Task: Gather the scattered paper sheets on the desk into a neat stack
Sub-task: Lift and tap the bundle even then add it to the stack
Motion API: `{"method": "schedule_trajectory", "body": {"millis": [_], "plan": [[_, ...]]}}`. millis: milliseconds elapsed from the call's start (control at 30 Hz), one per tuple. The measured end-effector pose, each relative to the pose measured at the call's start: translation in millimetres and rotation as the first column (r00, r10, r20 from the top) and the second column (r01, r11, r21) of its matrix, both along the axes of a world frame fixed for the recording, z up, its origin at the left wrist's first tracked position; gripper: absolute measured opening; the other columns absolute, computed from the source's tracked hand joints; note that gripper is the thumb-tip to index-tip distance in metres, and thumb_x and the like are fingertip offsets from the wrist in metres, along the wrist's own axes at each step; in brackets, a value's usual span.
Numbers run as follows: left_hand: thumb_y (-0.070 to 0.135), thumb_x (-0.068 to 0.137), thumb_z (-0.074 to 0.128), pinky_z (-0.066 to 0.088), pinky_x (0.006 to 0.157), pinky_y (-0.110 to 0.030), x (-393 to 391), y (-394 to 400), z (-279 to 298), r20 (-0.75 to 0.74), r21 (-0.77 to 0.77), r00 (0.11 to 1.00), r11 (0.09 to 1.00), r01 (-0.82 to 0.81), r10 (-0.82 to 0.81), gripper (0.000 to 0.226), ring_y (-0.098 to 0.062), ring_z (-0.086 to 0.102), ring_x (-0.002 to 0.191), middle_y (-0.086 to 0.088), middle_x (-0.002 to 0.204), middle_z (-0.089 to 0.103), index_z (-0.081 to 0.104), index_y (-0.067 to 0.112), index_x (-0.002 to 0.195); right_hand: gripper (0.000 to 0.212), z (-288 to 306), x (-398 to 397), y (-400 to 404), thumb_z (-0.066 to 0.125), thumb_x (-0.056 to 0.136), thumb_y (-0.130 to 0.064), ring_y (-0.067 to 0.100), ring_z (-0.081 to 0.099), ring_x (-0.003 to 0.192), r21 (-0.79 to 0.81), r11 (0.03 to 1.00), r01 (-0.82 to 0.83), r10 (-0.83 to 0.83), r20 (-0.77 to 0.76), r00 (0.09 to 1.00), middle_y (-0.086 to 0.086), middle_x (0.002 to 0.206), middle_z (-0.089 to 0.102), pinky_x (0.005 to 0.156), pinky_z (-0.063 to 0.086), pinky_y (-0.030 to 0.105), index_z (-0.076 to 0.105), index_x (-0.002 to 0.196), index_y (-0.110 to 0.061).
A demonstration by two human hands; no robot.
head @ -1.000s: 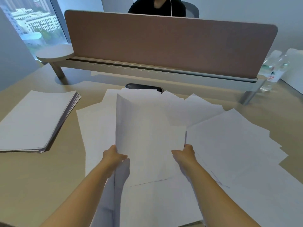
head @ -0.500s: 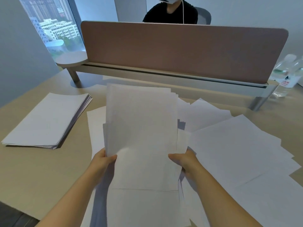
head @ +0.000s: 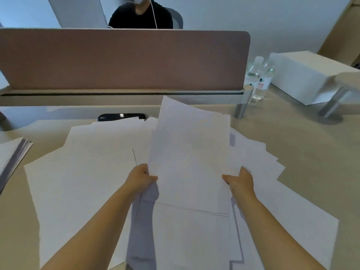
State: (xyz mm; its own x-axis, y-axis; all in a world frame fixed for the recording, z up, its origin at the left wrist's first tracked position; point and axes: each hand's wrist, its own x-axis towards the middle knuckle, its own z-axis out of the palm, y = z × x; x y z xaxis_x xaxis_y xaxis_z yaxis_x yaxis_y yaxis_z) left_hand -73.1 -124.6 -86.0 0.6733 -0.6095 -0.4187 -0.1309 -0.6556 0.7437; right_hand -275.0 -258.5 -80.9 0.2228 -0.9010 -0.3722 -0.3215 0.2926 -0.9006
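a person's left hand [head: 141, 177] and right hand [head: 240, 180] each pinch a side edge of a small bundle of sheets [head: 190, 158], lifted and tilted over the desk [head: 303, 145]. since a moment ago the bundle has swung rightward, above loose papers [head: 81, 172] still spread beneath. a finished stack [head: 11, 154] lies at far left; gathering looks partway done.
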Motion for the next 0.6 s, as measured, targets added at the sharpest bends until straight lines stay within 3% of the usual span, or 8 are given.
{"method": "schedule_trajectory", "body": {"millis": [100,167,200,267,367,600], "plan": [[0.007,0.088,0.054,0.039,0.073,-0.03,-1,-26,-12,0.079,0.066,0.995,0.997,0.051,-0.056,0.021,-0.025,0.051,0.084,-0.001,0.072,0.05,0.046,0.015,0.069,0.012,-13,-14,-14,0.053,0.085,0.001,0.022,0.053,0.075,-0.022,0.998,0.057,-0.059,-0.145,0.988,0.005,0.081,0.054,0.06,0.042,0.025,0.051,0.091,-0.009],[0.016,0.089,0.052,0.04,0.076,-0.033,0,-37,-20,0.185,0.191,0.976,0.978,0.079,-0.115,0.006,-0.03,0.053,0.094,-0.005,0.085,0.057,0.053,0.015,0.084,0.031,-22,-21,-20,0.057,0.084,-0.01,0.027,0.055,0.1,-0.052,0.996,0.072,-0.085,-0.341,0.936,0.011,0.109,0.056,0.079,0.045,0.032,0.052,0.115,-0.01],[0.022,0.09,0.052,0.041,0.084,-0.036,1,-40,-23,0.248,0.253,0.961,0.966,0.059,-0.123,0.012,-0.032,0.052,0.105,-0.009,0.101,0.058,0.058,0.015,0.098,0.048,-26,-24,-22,0.059,0.085,-0.017,0.031,0.048,0.117,-0.067,0.994,0.083,-0.104,-0.452,0.886,0.013,0.125,0.05,0.094,0.041,0.036,0.044,0.13,-0.008],[0.033,0.088,0.055,0.039,0.096,-0.04,2,-43,-24,0.316,0.335,0.942,0.942,0.001,-0.114,0.038,-0.034,0.045,0.12,-0.014,0.126,0.05,0.052,0.015,0.122,0.068,-33,-28,-26,0.061,0.084,-0.027,0.033,0.033,0.132,-0.083,0.99,0.111,-0.139,-0.564,0.814,0.015,0.14,0.038,0.109,0.03,0.041,0.03,0.141,-0.007],[0.038,0.085,0.058,0.036,0.1,-0.042,7,-46,-26,0.358,0.351,0.929,0.936,-0.038,-0.097,0.057,-0.035,0.039,0.126,-0.014,0.136,0.042,0.04,0.013,0.133,0.079,-45,-28,-33,0.063,0.082,-0.036,0.032,0.024,0.138,-0.085,0.993,0.087,-0.12,-0.597,0.793,0.015,0.146,0.031,0.115,0.021,0.043,0.022,0.143,-0.006],[0.047,0.082,0.061,0.028,0.11,-0.043,34,-64,-38,0.287,0.336,0.95,0.942,0.019,-0.122,0.079,-0.032,0.031,0.137,-0.013,0.146,0.034,0.026,0.009,0.142,0.094,-47,-7,-50,0.068,0.077,-0.042,0.026,0.013,0.143,-0.069,0.991,-0.118,0.041,-0.676,0.736,0.01,0.152,0.019,0.117,0.007,0.041,0.012,0.146,-0.009]]}}
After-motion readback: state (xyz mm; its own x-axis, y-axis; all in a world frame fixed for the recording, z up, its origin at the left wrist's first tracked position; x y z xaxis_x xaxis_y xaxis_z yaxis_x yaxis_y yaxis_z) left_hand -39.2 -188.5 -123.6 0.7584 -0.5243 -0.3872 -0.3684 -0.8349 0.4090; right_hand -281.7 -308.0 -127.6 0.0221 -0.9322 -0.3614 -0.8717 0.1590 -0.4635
